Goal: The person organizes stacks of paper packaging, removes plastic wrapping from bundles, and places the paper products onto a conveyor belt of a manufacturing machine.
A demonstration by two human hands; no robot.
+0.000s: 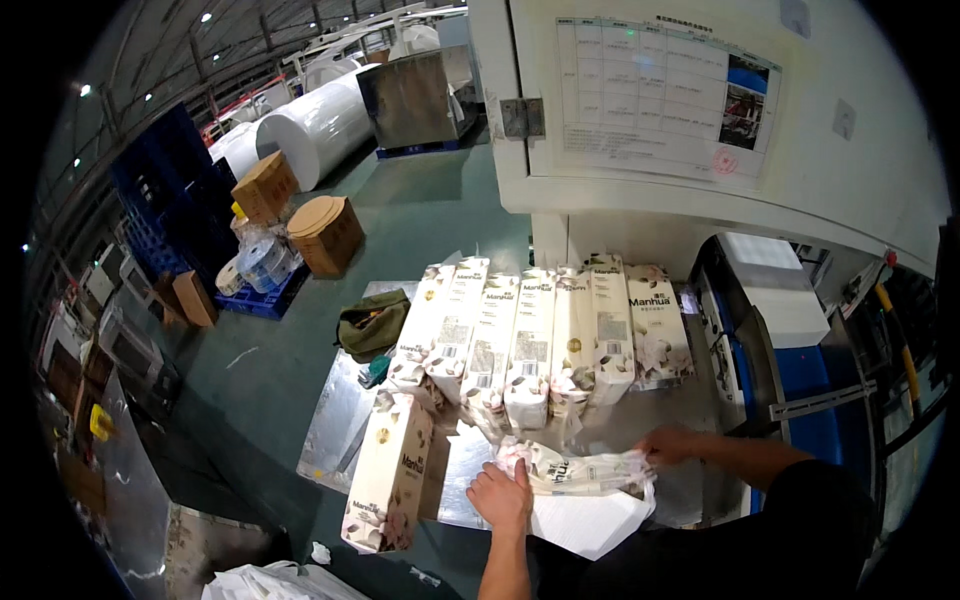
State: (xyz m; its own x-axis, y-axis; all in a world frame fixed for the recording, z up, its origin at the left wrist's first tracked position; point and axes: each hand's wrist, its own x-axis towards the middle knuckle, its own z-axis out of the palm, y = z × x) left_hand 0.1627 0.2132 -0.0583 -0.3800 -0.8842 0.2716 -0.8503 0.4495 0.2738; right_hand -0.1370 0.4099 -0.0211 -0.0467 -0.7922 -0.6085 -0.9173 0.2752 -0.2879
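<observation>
On the metal worktable in front of me lies a crumpled, printed plastic wrapper [580, 468], cream with a flower pattern. Beneath it is a white stack of what looks like tissue paper [590, 525]. My right hand [668, 446] is closed on the wrapper's right end. At the left end rests my left hand [502, 497], its thumb apart from the fingers and close to the crumpled plastic. A wrapped tissue pack [388, 472] stands to the left of that hand. Beyond both hands, several similar packs [530, 345] stand side by side in a row.
A green cloth bag [372, 325] sits at the worktable's far left corner. To the right is a machine with blue and white parts [775, 300]. A white cabinet [680, 190] overhangs the back. Cardboard boxes [325, 235] and large white rolls [315, 125] stand farther off.
</observation>
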